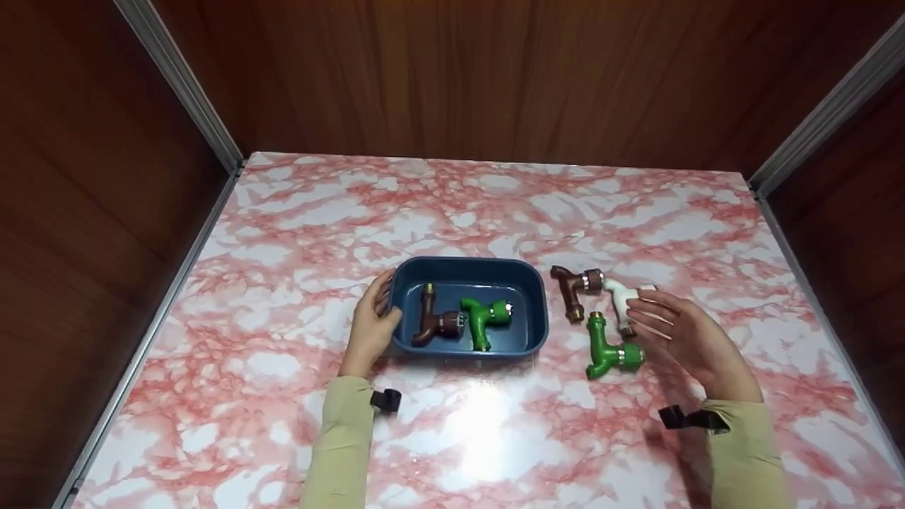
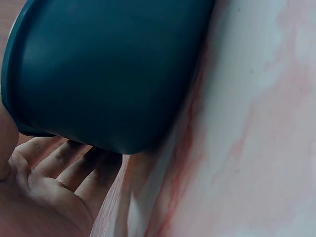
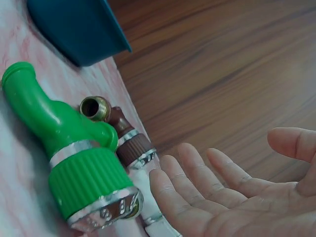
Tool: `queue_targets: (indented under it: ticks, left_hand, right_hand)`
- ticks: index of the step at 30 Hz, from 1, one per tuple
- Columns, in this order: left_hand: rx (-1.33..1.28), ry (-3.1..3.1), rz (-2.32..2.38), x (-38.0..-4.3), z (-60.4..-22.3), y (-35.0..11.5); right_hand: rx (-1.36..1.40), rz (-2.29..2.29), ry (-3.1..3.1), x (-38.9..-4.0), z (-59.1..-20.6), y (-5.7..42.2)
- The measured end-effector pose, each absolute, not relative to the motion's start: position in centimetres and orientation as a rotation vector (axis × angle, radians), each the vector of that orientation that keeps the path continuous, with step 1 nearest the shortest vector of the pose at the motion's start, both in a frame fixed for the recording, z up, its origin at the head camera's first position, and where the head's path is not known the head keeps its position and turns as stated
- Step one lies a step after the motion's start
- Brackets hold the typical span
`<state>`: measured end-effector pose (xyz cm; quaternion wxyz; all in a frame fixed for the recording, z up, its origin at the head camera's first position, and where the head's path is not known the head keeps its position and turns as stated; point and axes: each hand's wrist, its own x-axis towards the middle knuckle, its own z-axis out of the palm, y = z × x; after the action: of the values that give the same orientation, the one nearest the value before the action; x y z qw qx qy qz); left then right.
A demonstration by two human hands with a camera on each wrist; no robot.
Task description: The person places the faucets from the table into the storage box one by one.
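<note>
My left hand [image 1: 371,325] holds the left end of a dark blue plastic tub [image 1: 522,334], thumb at its rim and fingers along the outer wall. Inside the tub lie a brown tap [image 1: 429,322] and a green tap [image 1: 479,322]. To the right, my right hand [image 1: 696,346] is spread with relaxed fingers beside a white tap [image 1: 621,297], its fingertips overlapping that tap in the head view. Another brown tap [image 1: 568,290] lies left of the white one, and a second green tap [image 1: 601,350] lies nearer me. Nothing is in the right palm [image 3: 256,212].
The taps and tub stand on a red-and-white marbled tabletop [image 1: 318,219]. Brown wood-grain panels [image 1: 459,85] rise behind it and at both sides, with metal strips [image 1: 191,78] at the corners. A black strap [image 1: 696,420] is around each sleeve cuff.
</note>
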<state>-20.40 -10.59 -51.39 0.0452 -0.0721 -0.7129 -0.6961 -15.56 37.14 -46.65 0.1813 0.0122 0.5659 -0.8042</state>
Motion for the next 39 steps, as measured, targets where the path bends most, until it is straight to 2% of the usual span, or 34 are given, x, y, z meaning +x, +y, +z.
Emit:
queue_targets:
  ticks: [6,39]
  left_hand:
    - [-0.225,-2.191,-2.116,-19.6,-49.8,-10.5]
    - [-0.223,-2.223,-2.098,-19.6,-49.6,-10.5]
  right_hand:
    - [0.056,-2.25,1.602,-15.1,-47.0,37.5]
    - [0.161,-2.22,1.525,-13.8,-48.3,37.9]
